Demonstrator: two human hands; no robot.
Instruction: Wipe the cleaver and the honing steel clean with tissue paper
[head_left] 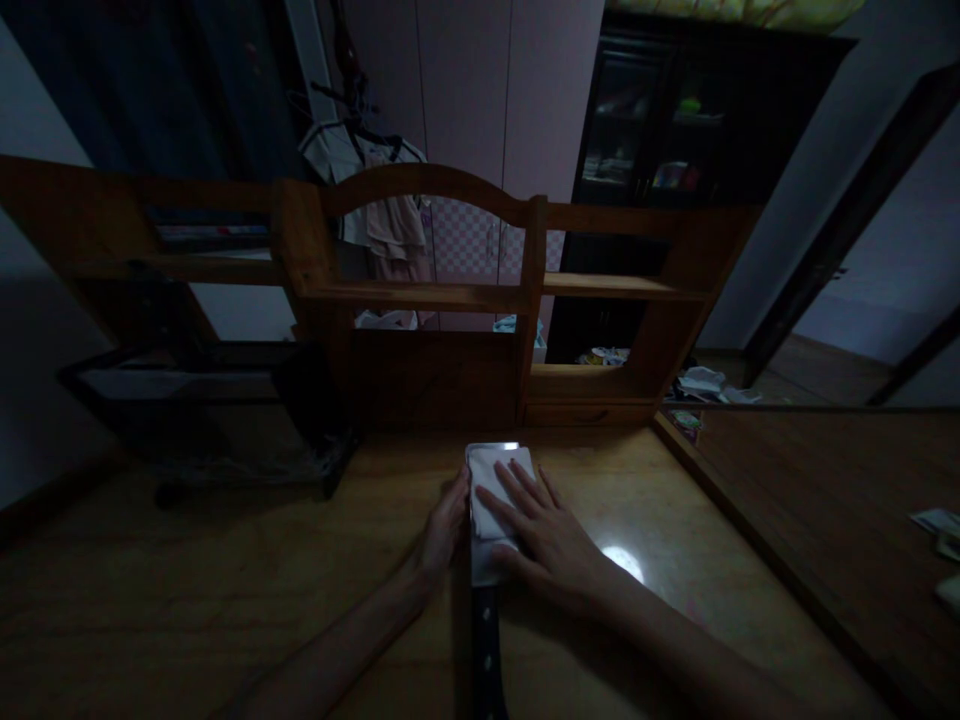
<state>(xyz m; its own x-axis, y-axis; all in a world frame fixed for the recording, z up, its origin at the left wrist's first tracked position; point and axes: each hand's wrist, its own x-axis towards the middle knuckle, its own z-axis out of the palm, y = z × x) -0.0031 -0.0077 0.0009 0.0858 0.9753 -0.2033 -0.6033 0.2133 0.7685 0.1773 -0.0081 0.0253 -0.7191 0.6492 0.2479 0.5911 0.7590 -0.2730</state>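
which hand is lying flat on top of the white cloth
The right hand: its fingers lie spread on the white cloth that covers the cleaver. The left hand only rests against the cleaver's left edge, not on top of the cloth.

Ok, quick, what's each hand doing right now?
Left hand: against the cleaver's edge; grip cannot be told.
Right hand: open, flat on the white cloth.

Pressing a white cloth [491, 490] flat onto the blade of a cleaver [481, 568] with the right hand [544, 535], fingers spread. Touching the cleaver's left edge with the left hand [444, 530]. Under the cleaver, a wooden desk [225, 580]; beyond it, a wooden shelf unit [435, 380]; just right, a bright glare spot [624, 562].
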